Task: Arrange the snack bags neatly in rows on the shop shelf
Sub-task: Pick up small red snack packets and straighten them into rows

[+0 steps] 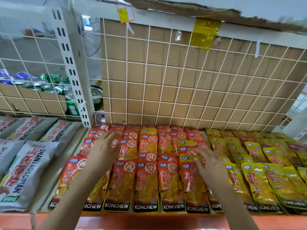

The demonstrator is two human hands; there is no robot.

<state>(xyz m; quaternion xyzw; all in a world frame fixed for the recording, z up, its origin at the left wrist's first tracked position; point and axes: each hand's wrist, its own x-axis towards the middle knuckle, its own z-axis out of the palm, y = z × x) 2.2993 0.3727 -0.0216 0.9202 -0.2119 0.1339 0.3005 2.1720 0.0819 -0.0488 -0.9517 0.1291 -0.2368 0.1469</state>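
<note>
On the shelf (pixel 149 220), grey bags (pixel 29 163) lie at left, then red bags (pixel 146 181) in mostly even rows. My left hand (pixel 106 146) lies flat on them, fingers straight and close together. My right hand (pixel 211 163), fingers slightly spread, rests on a column where yellow strays (pixel 186 143) break the red. Yellow bags (pixel 259 180) fill the right, looser. I judge it mostly done.

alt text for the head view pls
A left hand and a right hand rest with straight fingers on rows of red bags on a shop shelf. Yellow bags lie to their right, grey bags to the left. Behind stands a wire grid backed with cardboard, with cans beyond it at the left.
</note>
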